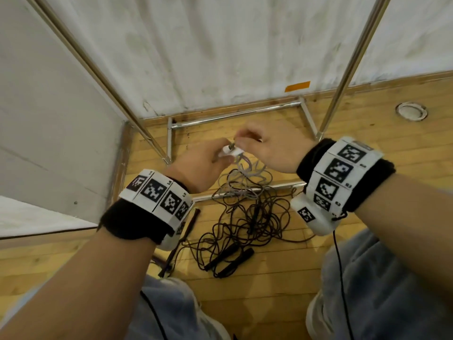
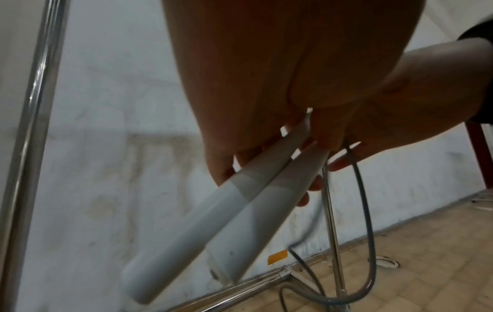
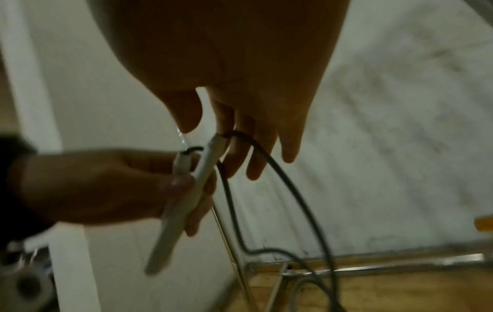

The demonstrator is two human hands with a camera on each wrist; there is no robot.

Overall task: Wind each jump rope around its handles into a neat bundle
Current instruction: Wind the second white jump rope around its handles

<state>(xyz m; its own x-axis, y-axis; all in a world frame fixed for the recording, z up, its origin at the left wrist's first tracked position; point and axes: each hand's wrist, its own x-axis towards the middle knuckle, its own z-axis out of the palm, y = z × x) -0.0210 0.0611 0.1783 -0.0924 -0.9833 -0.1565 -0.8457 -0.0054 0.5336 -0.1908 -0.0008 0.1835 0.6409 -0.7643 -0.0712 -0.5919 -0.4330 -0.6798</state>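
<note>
Right now the left hand grips the two white handles side by side, its fingers curled round their upper part, and holds them up over the wooden floor in front of the person. In the left wrist view the handles run as a close pair, long axes nearly parallel, slanting down and away from the palm, with the butt ends free below the grip and the cord ends up at the fingertips. The right hand is right beside those cord ends, touching or nearly touching the left hand. In the right wrist view its fingers hang fairly straight next to the handle tips, and the grey cord passes close against them; whether thumb and forefinger pinch the cord there I cannot tell.

The cord leaves the handle tips, arcs out to the right and falls to the floor, where it joins a loose pile. So the slack lies below and to the right of the handles, on the right hand's side, and that hand is the nearer one to take it. Winding would probably call for turns laid across the handles' long axis while the left hand keeps the pair together.

Several dark ropes with black handles lie tangled on the floor under the hands, not yet bundled.
</note>
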